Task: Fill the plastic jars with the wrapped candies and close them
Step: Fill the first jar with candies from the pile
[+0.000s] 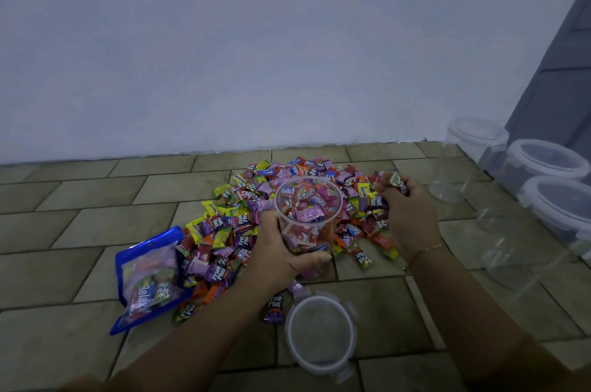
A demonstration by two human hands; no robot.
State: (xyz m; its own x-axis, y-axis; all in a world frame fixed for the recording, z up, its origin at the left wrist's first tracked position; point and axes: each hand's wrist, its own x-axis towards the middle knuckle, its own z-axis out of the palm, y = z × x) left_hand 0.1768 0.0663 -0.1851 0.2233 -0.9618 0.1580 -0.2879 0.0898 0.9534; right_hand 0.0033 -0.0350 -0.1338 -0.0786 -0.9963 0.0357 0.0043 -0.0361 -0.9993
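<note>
Hundreds of wrapped candies (287, 199) lie heaped on the tiled floor (80, 199) near the foot of a pale wall (256, 39), the pile's far edge stopping just short of it. In the head view, the left hand (278, 251) wraps its fingers around a clear plastic jar (307, 215), open-mouthed, tilted toward the camera and partly filled, at the middle of the heap. The right hand (406, 212) is clenched on a fistful of candies at the pile's right edge, just beside the jar's rim. A loose lid (321, 332) lies flat on bare tiles near the camera, between the forearms. A blue candy bag (150, 276) lies at the pile's left edge. Three empty lidded jars (543, 167) stand at the right, by a grey door (559, 55). Open floor spreads to the left.
</note>
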